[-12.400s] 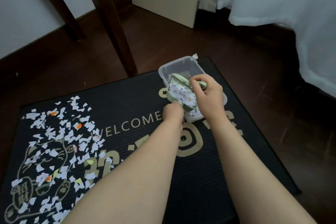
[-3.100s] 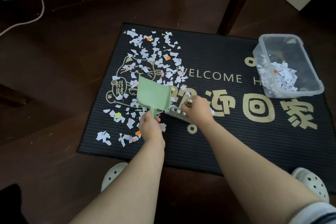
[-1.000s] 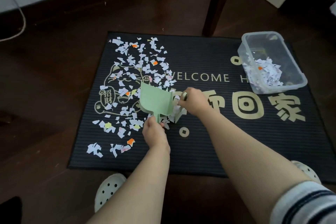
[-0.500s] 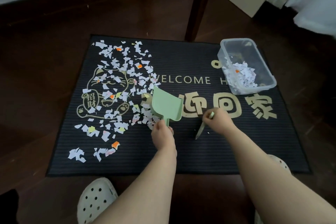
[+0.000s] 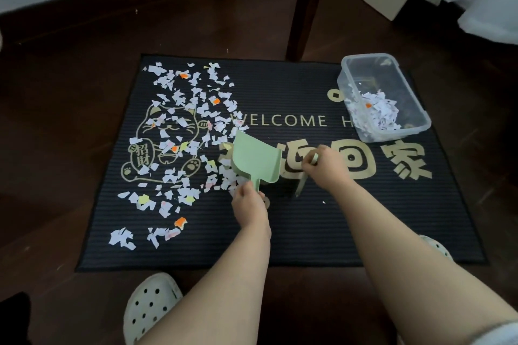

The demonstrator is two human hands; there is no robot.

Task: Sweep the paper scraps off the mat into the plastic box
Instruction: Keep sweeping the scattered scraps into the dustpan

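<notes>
The paper scraps [image 5: 182, 131] lie across the left half of the mat [image 5: 308, 227], at ten o'clock from our left hand [image 5: 249, 204], which grips the handle of the green dustpan [image 5: 256, 159], its long axis running toward twelve. Our right hand [image 5: 326, 169], closed round the small brush [image 5: 300, 187], sits at three o'clock of the pan, farther from the scraps; the plastic box [image 5: 398, 133] stands well apart at two o'clock.
</notes>
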